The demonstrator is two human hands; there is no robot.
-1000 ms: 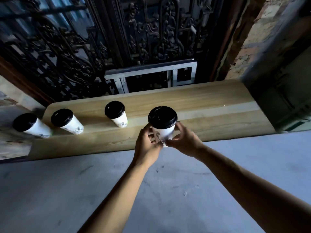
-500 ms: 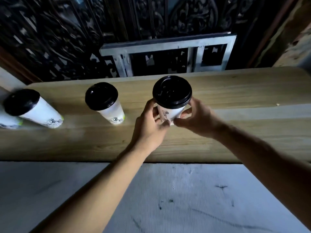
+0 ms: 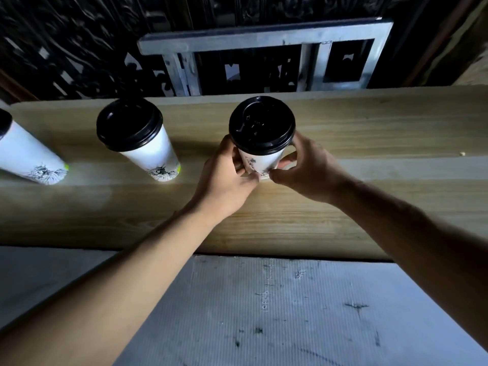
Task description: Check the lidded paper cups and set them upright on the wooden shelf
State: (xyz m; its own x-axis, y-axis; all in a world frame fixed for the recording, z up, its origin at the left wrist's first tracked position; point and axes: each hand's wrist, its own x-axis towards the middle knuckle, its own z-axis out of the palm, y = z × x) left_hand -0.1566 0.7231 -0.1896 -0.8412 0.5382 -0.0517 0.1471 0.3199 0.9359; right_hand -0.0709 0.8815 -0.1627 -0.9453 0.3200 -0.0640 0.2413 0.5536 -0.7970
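Note:
A white paper cup with a black lid [image 3: 262, 125] stands upright over the middle of the wooden shelf [image 3: 369, 143]. My left hand [image 3: 227, 178] grips its lower left side and my right hand [image 3: 309, 170] grips its lower right side; the fingers hide the cup's base. To the left a second lidded cup [image 3: 140, 141] stands upright on the shelf. A third lidded cup [image 3: 26, 154] stands at the far left, partly cut off by the frame edge.
Behind the shelf runs dark ornate ironwork with a grey metal frame [image 3: 264, 40]. A pale grey ribbed surface [image 3: 264, 313] lies below the shelf's front edge. The shelf's right half shows bare wood.
The view has closed in on the shelf. The held cup has moved from in front of the shelf edge to over its middle, both hands still holding it. The fourth cup has left the view.

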